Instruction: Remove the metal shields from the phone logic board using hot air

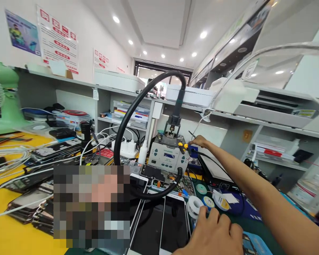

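Observation:
My right hand reaches far forward to the right side of a grey hot-air rework station. Its fingers pinch a thin dark tool like tweezers, next to a yellow-handled tool. A thick black hose loops up from the station to a handpiece parked on top. My left hand rests low at the near edge with its fingers curled, knuckles up, just beside a white solder spool. Nothing shows inside that hand.
Phones with dark screens lie in front of the station, and more are stacked on the yellow mat at left among white cables. A black heating plate sits right of the station. Shelves hold printers and boxes. A pixelated patch covers the lower left.

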`<state>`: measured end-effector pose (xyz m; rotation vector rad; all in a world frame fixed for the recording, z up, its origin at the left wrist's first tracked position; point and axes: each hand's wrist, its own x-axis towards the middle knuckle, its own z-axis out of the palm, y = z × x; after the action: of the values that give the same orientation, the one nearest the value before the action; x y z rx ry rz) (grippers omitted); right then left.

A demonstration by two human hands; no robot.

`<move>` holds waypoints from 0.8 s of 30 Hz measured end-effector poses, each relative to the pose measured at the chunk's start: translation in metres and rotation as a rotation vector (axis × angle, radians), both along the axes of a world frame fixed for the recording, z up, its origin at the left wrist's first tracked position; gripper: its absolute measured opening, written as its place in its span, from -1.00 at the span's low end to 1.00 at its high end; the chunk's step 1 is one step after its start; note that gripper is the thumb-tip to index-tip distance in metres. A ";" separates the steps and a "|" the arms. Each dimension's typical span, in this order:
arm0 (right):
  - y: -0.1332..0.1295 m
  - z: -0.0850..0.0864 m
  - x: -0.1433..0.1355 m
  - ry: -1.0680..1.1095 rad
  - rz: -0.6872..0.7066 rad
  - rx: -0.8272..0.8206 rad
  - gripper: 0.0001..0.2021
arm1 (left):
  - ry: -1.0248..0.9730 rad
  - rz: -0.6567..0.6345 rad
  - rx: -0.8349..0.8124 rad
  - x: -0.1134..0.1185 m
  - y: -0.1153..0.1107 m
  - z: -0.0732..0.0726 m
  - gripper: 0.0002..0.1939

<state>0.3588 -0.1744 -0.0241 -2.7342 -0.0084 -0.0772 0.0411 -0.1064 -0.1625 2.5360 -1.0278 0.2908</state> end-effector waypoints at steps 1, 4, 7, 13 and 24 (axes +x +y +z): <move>0.002 -0.002 0.005 -0.007 0.011 -0.017 -0.64 | -0.006 0.011 -0.007 0.001 0.001 0.000 -0.63; 0.004 -0.007 0.013 -0.026 0.034 -0.039 -0.64 | -0.065 -0.012 -0.041 0.000 0.007 0.001 -0.61; 0.004 -0.011 0.012 -0.033 0.035 -0.010 -0.65 | -0.078 -0.032 -0.062 -0.004 0.013 0.003 -0.61; -0.004 -0.001 -0.009 -0.010 0.002 0.172 -0.64 | -0.011 -0.041 -0.104 -0.010 0.017 0.008 -0.46; -0.105 0.006 -0.152 -0.038 0.008 0.854 -0.67 | -0.035 -0.028 -0.172 -0.023 0.027 0.028 -0.52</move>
<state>0.2071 -0.2796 -0.0185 -1.8791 0.0026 -0.1014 0.0182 -0.0796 -0.1341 2.3685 -1.0054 0.3997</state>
